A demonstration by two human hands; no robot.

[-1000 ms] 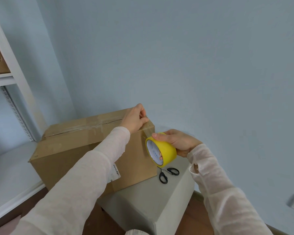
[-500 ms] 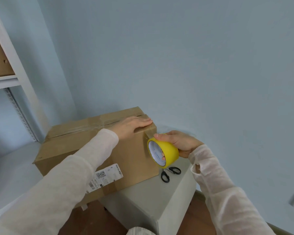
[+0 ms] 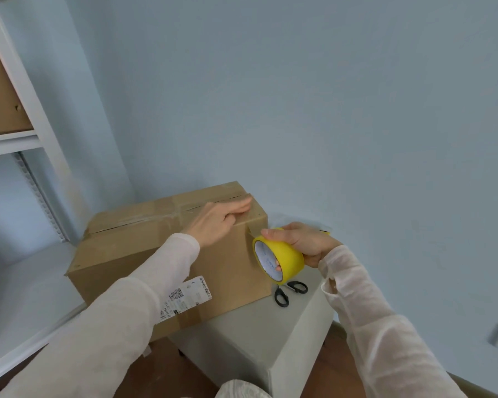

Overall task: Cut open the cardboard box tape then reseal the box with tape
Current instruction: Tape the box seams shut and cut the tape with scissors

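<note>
There was one cardboard box [image 3: 222,271], one yellow tape roll [image 3: 288,259], one pair of black-handled scissors [image 3: 288,291] and one white printed label [image 3: 187,297], with two hands at work, both in pale sleeves. The box sat on a grey bench [image 3: 256,334], its left end overhanging towards a white shelf [image 3: 26,282], and the label was stuck low on its front face. Glossy clear tape lay along the seam on its top.

The left hand [image 3: 216,222] rested on top of the box near its right end. Its fingers [image 3: 239,208] lay straight and close together, flat on the cardboard beside the seam, holding nothing.

The right hand [image 3: 302,242] gripped the tape roll just off the box's right front corner, above the bench. The thumb lay over the yellow outer band and the fingertips [image 3: 277,267] curled into the white core. A short strip ran from the roll to that corner of the box.

The scissors lay on the bench just beside the box's lower right corner, under the roll, with only the handles plain to see
</note>
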